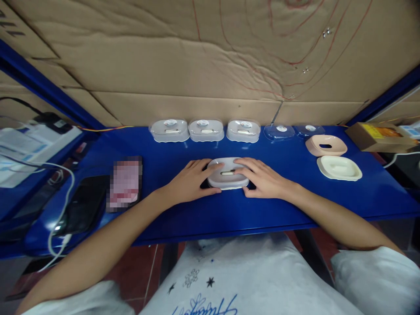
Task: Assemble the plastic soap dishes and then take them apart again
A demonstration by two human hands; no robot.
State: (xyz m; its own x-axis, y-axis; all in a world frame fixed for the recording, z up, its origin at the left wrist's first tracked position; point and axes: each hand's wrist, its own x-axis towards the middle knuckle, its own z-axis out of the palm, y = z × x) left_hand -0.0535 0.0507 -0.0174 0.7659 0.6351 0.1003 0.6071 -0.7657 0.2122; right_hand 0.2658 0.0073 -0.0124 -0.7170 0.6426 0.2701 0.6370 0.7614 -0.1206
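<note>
A pale oval plastic box [228, 180] with a slot in its top lies on the blue table, between my hands. My left hand [193, 180] is closed round its left end, the thumb along the near edge and the fingers over the top. At the right end, my right hand [264, 178] grips it the same way, with fingertips near the slot. Beyond them stand similar boxes under clear lids: a left one [170, 132], a middle one [206, 132] and a right one [243, 132]. The underside of the held box is hidden.
Two loose clear lids [279, 132] lie at the back. To the right are a pink slotted oval shell [326, 145] and a cream oval tray [339, 168]. A phone [124, 183], a dark device [83, 203] and a white cable [67, 197] occupy the left. A cardboard box [380, 138] sits far right.
</note>
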